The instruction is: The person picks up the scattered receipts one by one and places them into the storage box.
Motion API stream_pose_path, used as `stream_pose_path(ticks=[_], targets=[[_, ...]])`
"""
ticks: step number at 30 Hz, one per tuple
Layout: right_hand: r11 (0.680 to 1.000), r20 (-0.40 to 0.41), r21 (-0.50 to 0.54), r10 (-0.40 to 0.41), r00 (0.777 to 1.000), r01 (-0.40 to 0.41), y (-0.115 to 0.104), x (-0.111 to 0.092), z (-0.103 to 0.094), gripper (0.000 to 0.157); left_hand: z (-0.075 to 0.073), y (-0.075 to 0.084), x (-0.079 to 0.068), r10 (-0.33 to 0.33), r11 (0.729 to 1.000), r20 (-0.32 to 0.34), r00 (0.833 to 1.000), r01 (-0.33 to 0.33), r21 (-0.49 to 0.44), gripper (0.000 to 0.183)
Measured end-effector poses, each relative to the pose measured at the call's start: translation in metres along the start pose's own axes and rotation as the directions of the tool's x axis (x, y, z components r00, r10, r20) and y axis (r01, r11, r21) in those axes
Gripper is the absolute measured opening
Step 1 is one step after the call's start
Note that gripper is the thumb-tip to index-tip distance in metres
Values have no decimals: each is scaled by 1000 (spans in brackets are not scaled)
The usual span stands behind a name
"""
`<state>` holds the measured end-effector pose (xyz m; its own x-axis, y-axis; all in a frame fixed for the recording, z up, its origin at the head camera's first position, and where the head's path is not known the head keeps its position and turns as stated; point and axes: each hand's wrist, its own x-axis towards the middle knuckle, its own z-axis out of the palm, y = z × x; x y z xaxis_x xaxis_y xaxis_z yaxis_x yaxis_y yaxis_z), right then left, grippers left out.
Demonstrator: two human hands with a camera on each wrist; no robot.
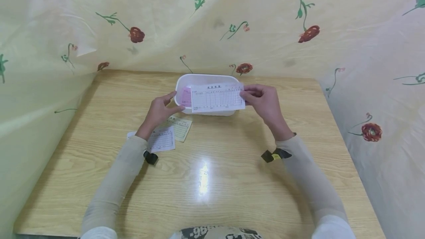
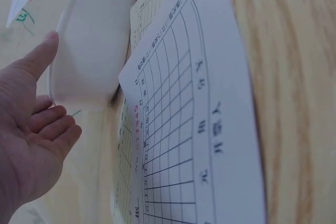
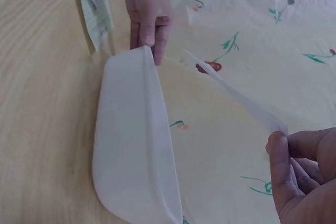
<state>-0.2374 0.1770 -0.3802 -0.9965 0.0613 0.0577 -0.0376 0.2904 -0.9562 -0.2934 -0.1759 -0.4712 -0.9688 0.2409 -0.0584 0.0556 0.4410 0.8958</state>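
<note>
My right hand (image 1: 263, 102) pinches a white printed receipt slip (image 1: 217, 99) by its right end, thumb in front and fingers behind. The slip is held up over a white plastic basin (image 1: 212, 113), hiding much of its inside. In the right wrist view the same slip (image 3: 241, 100) appears nearly edge-on above the rim. My left hand (image 1: 158, 110) holds the basin's left end, thumb and fingers spread at the rim. A pink slip (image 1: 186, 97) shows inside the basin, left of the white one.
Under and beside my left forearm lie a white receipt slip (image 1: 162, 140) and a pale green-yellow slip (image 1: 180, 128), partly overlapping. They rest on the wood-grain table (image 1: 212, 150). A flowered cloth (image 1: 172, 17) hangs behind the basin and along both sides.
</note>
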Motion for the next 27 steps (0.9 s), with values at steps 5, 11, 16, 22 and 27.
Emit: stream_pose_path(ticks=[5,11,16,22,27], targets=[[1000,-32,24,6,999,-5,-2,14,1,28,0,1,0,9,1000,3,1000,-9,-5,86],[997,-53,82,6,999,-1,-1,31,8,29,0,-1,0,16,1000,3,1000,-16,-4,85],[995,-63,93,42,997,-36,0,44,16,28,0,-3,0,17,1000,0,1000,-17,-2,85],[993,-68,104,55,996,-48,6,56,26,29,0,-3,-1,30,999,-2,1000,-30,-10,84],[990,-57,101,102,993,-96,17,66,34,30,-1,-3,-1,38,999,-2,999,-38,-14,85]])
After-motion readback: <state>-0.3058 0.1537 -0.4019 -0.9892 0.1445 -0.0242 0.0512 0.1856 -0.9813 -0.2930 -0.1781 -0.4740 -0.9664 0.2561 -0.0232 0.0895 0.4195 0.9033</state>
